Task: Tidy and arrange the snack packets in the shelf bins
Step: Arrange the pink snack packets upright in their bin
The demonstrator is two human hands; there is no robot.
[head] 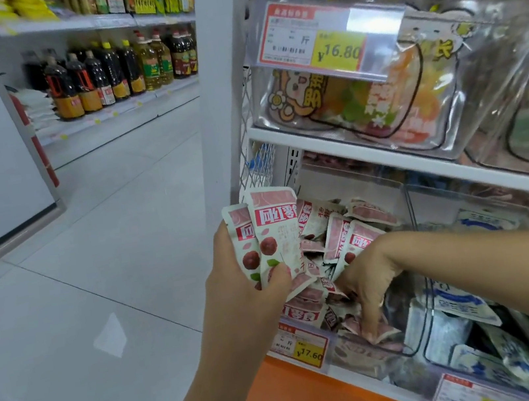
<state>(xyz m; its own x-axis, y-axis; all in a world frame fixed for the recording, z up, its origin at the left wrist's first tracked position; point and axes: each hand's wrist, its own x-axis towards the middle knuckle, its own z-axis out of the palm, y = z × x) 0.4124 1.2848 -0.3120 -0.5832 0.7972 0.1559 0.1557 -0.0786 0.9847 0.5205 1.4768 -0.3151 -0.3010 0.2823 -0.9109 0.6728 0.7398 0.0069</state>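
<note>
My left hand point(252, 285) grips a small bunch of white-and-pink snack packets point(269, 230) printed with red fruit, held upright at the left end of the shelf. A clear plastic bin point(397, 349) on the lower shelf is filled with several more of the same packets point(337, 233), lying in a loose heap. My right hand point(368, 284) reaches down into that bin from the right, and its fingertips pinch a packet point(383, 334) near the bin's front wall.
A yellow 17.60 price tag point(301, 345) hangs on the bin's front. Right of it stands a bin of blue-and-white packets point(463, 307). The shelf above holds clear bins of bagged sweets point(362, 105) with a 16.80 tag point(317, 39). Open tiled aisle point(100, 313) lies left; oil bottles point(118, 74) stand far back.
</note>
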